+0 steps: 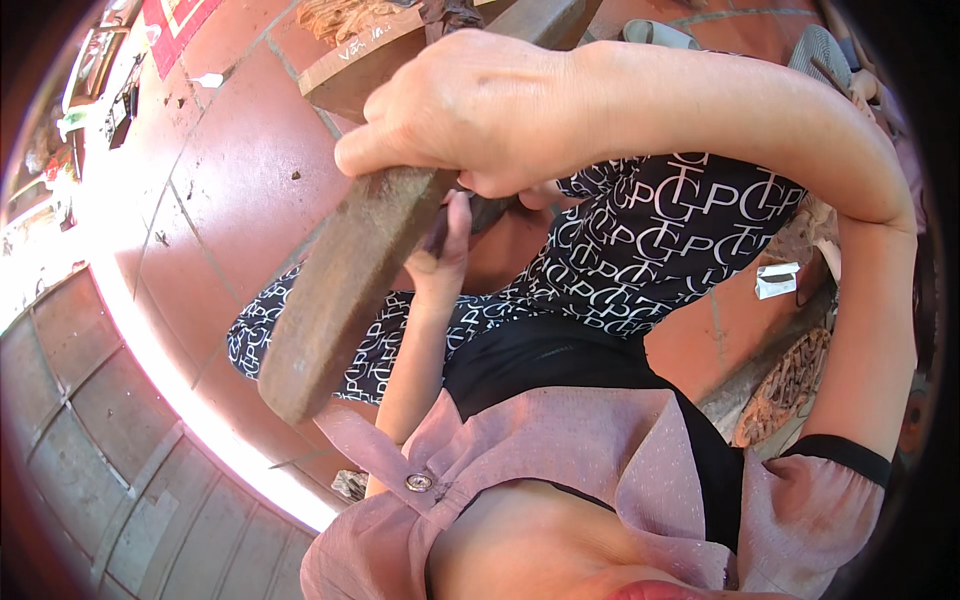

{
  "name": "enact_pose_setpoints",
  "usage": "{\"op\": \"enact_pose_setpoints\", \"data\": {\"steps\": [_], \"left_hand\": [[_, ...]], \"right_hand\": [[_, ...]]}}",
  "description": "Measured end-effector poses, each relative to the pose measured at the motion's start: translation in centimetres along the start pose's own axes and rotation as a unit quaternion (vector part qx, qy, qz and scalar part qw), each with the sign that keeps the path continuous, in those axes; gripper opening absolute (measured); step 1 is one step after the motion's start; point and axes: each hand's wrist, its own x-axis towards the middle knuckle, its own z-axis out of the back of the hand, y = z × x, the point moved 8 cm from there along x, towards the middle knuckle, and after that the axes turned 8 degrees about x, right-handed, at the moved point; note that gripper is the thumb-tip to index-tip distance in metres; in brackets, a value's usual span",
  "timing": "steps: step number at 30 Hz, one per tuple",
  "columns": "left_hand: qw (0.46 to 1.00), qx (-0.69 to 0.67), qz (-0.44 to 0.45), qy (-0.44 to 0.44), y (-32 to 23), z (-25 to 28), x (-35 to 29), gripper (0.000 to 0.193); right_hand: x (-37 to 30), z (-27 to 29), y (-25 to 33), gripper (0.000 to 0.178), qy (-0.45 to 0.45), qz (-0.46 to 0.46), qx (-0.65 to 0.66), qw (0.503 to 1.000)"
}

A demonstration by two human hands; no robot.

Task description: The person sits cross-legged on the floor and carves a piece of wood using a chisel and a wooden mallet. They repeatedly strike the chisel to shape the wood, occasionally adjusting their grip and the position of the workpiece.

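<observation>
A blunt-ended, squared bar of rough brown wood (345,290) slants from the center toward the lower left of the frame, its upper end directly under the right hand (465,115), whose curled fingers are clamped on it. Just beneath, near mid-frame, the left hand (447,258) wraps around a dark, slim piece (437,232), mostly hidden, above patterned trousers (640,245) of printed cloth.

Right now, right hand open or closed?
Closed: the right hand is curled over the wooden bar, its back toward the camera, fingers bent.
</observation>
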Motion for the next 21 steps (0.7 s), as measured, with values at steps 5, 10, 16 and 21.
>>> {"op": "enact_pose_setpoints", "data": {"steps": [5,10,16,21], "left_hand": [[0.982,-0.064,0.177,0.018,2.1,2.1,0.0,0.009],[0.984,-0.037,0.158,0.068,1.5,0.9,-0.1,0.011],[0.964,-0.110,0.211,0.116,1.3,-1.4,0.1,0.013],[0.976,-0.010,0.182,0.118,2.2,-1.7,-0.2,0.012]], "right_hand": [[-0.2,0.6,-1.2,0.037,-0.014,-0.026,0.007,1.000],[-0.3,0.7,-1.4,0.033,-0.025,0.033,0.065,0.997],[-1.5,1.4,-0.6,0.035,0.015,-0.037,0.040,0.998],[-1.6,-0.4,-0.6,0.036,0.103,0.028,-0.026,0.994]]}}
